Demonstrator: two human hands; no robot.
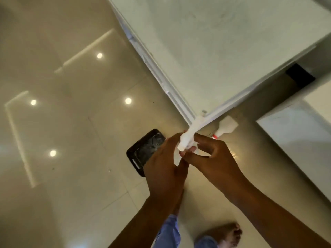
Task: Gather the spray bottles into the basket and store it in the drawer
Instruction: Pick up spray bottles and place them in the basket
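Note:
My left hand [164, 169] and my right hand [213, 154] meet over the floor, both closed around a white spray bottle [188, 138]. Its long white head points up toward the counter corner, and its body is hidden behind my fingers. Just right of it, a second spray bottle [227, 125] shows a white trigger head and a red collar, partly behind my right hand. The black basket [143, 149] lies on the floor below, half covered by my left hand, with a handle slot at its near end.
A white counter [223, 42] fills the upper right, its corner just above my hands. A glossy tiled floor [71, 122] reflects ceiling lights. My bare foot [231, 231] and blue trouser legs show at the bottom edge.

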